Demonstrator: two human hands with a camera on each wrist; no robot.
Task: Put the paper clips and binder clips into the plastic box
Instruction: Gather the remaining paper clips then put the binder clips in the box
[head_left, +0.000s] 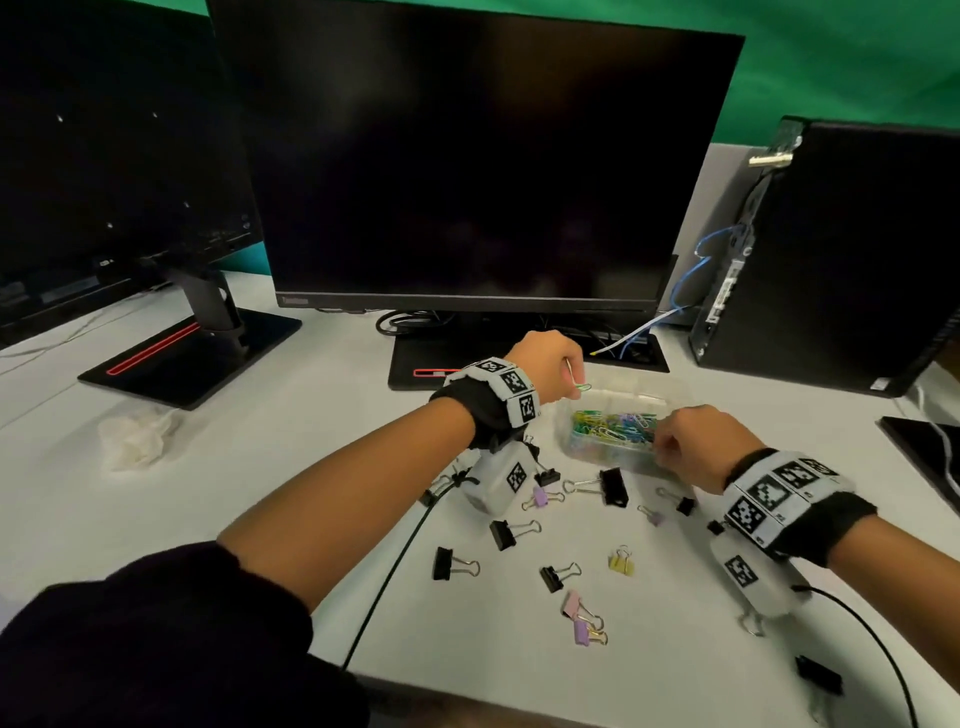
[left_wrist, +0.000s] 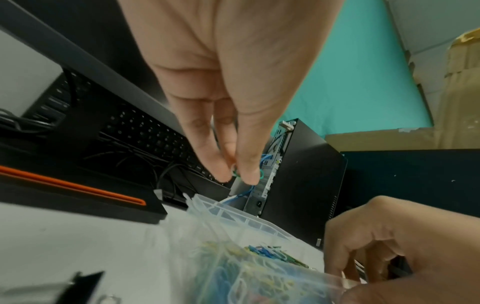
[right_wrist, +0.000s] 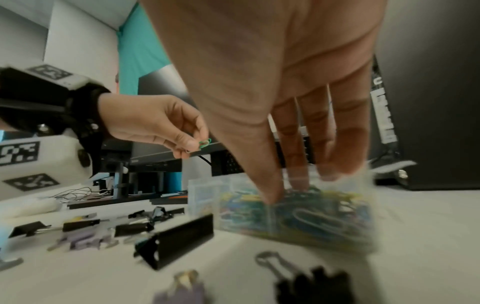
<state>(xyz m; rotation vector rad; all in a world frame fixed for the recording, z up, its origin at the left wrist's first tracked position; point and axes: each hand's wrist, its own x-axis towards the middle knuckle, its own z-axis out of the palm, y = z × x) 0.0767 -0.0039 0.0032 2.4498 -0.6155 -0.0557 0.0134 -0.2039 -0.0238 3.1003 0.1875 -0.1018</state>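
Note:
A clear plastic box (head_left: 631, 388) holding several coloured paper clips (head_left: 613, 423) stands on the white desk before the monitor. My left hand (head_left: 574, 382) hovers over the box's far left corner and pinches a green paper clip (head_left: 583, 387) between thumb and fingertips (left_wrist: 221, 172). My right hand (head_left: 662, 447) grips the box's near right wall (right_wrist: 298, 218), thumb outside and fingers inside. Several binder clips lie on the desk nearer to me: a large black one (head_left: 612, 486), a yellow one (head_left: 622, 562) and a purple pair (head_left: 582, 623).
A dark monitor (head_left: 467, 156) on its stand base (head_left: 426, 364) rises just behind the box. A second monitor's base (head_left: 187, 353) is at the left, a black computer tower (head_left: 831, 249) at the right. Crumpled white tissue (head_left: 137, 434) lies left. Wrist-camera cables (head_left: 395, 561) cross the desk.

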